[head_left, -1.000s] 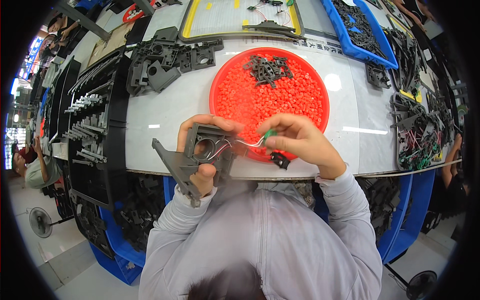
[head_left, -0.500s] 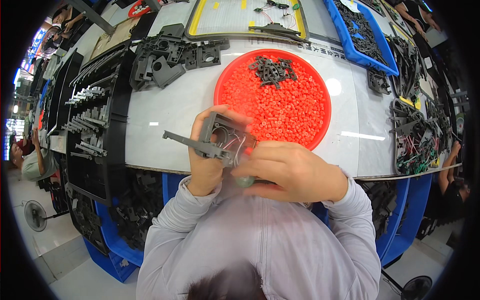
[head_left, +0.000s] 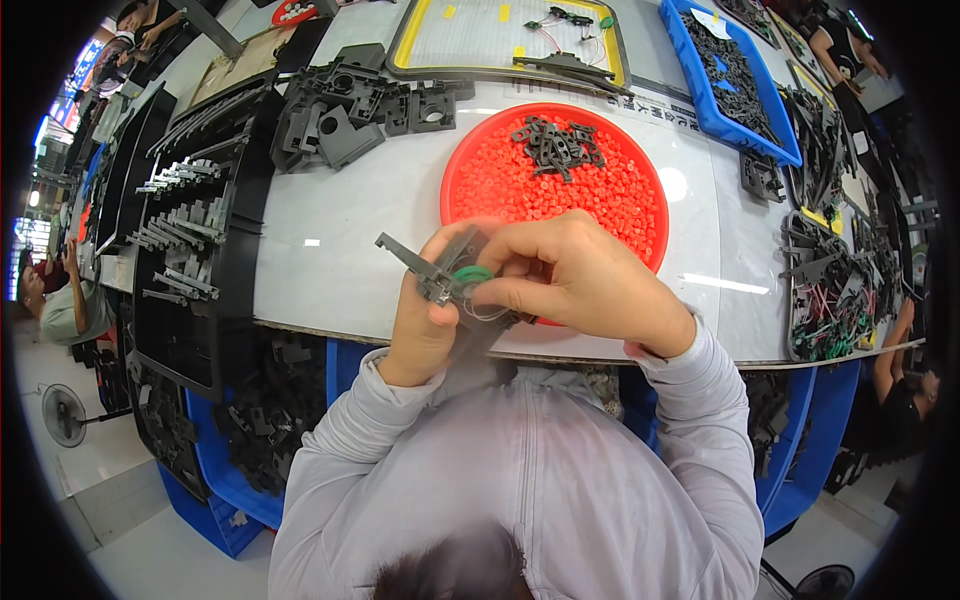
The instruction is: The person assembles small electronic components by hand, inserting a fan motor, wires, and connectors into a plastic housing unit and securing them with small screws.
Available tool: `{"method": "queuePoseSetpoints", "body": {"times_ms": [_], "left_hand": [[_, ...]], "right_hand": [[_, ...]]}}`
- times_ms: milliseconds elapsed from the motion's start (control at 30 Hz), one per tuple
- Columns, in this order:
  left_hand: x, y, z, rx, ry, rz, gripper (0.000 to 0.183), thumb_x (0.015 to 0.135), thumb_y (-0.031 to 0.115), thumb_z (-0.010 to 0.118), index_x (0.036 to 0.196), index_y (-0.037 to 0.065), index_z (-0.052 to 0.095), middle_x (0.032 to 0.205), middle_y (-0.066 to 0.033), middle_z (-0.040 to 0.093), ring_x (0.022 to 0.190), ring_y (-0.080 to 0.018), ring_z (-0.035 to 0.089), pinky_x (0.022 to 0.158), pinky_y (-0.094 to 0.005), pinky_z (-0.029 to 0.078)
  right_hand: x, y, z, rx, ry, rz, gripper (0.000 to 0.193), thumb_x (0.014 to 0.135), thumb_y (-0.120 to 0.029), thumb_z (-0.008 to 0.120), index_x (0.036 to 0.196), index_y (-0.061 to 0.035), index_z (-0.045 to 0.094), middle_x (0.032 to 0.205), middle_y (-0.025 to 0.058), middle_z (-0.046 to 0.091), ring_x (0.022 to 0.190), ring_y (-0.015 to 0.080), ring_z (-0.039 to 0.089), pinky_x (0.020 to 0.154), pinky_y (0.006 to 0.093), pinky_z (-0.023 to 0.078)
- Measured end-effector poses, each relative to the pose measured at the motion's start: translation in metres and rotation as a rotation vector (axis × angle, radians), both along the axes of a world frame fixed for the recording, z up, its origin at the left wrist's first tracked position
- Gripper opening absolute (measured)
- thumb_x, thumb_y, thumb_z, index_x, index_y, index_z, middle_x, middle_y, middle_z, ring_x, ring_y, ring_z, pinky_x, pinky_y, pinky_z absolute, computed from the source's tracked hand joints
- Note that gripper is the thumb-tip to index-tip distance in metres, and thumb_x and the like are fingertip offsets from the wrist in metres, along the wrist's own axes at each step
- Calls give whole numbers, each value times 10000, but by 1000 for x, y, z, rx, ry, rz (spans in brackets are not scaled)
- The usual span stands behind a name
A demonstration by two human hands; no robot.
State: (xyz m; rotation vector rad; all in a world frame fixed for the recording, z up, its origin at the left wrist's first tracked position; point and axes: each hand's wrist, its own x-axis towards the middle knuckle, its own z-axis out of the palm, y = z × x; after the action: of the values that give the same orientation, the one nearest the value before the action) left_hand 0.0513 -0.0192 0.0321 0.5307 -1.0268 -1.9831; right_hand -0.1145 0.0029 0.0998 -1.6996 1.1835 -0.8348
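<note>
Over the near table edge point(head_left: 580, 357), the left hand point(head_left: 412, 335) clasps a gray bracket point(head_left: 432, 272); the right hand point(head_left: 590, 275) pinches a green disc point(head_left: 471, 273) at it; farther off sits a red tub point(head_left: 661, 210).

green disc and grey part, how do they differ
The green disc is round, while the grey part is angular with a long arm sticking out. The green disc is also clearly smaller than the grey part. The right hand has its fingertips at the green disc, while the left hand grips the grey part. Both are close together between the hands.
</note>
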Motion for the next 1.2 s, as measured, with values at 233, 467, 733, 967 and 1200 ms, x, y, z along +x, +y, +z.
{"method": "queuePoseSetpoints", "body": {"times_ms": [233,467,733,967,1200], "left_hand": [[4,-6,-4,30,63,-126,889,652,505,754,1253,-35,382,1132,-104,534,1005,-171,560,886,-301,456],[0,-8,2,46,-89,20,387,854,147,525,1194,-29,473,1028,-89,578,919,-154,581,832,-283,460],[-1,-8,0,-66,-151,62,376,856,135,525,1193,-23,471,1019,-85,572,907,-150,586,824,-275,464],[-5,-4,2,-23,-124,78,341,852,104,515,1167,-10,452,1007,-77,563,911,-159,590,829,-279,466],[-3,-7,7,-25,-167,182,413,833,218,518,1149,-29,421,988,-154,574,891,-191,594,804,-291,490]], "right_hand": [[4,-2,-3,-80,48,-163,165,714,-150,687,734,-34,571,550,79,547,500,206,565,470,316,419],[6,-5,-22,-333,164,-117,138,684,-122,680,743,-47,580,640,89,582,588,262,577,522,348,449],[8,4,-22,-488,174,-246,124,699,-89,650,810,-54,608,803,62,606,726,241,578,622,344,472],[8,1,-26,-496,198,-217,104,694,-84,637,792,-47,625,756,60,577,712,237,567,621,348,471],[8,6,-25,-503,264,-209,98,687,-106,641,766,-49,624,742,55,567,747,230,565,633,345,456]]}}
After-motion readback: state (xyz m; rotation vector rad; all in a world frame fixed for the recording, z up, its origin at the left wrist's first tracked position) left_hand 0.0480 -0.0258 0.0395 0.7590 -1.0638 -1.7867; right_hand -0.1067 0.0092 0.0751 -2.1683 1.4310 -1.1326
